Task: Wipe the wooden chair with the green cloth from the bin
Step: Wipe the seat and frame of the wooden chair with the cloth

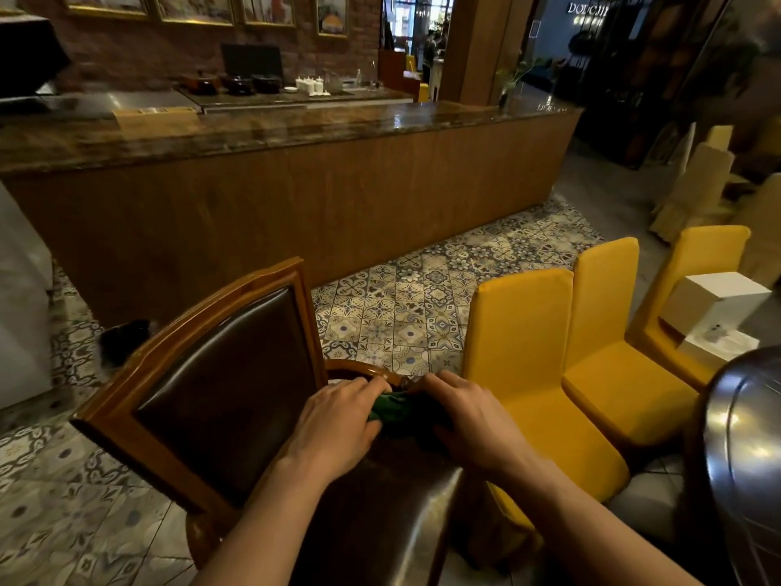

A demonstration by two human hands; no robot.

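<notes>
The wooden chair (pixel 236 285) stands right below me, with a dark leather back panel and a dark seat. Its wooden frame curves round the far edge of the seat. A bunched green cloth (pixel 395 410) lies on the far part of the seat, near that wooden edge. My left hand (pixel 338 420) presses on the cloth's left side with fingers curled over it. My right hand (pixel 469 416) grips the cloth's right side. Most of the cloth is hidden under both hands. No bin is in view.
Three yellow covered chairs (pixel 524 344) stand in a row close on the right, one bearing a white box (pixel 718 302). A shiny metal object (pixel 744 450) fills the right edge. A long wooden counter (pixel 296 205) runs across ahead. The floor is patterned tile (pixel 401 306).
</notes>
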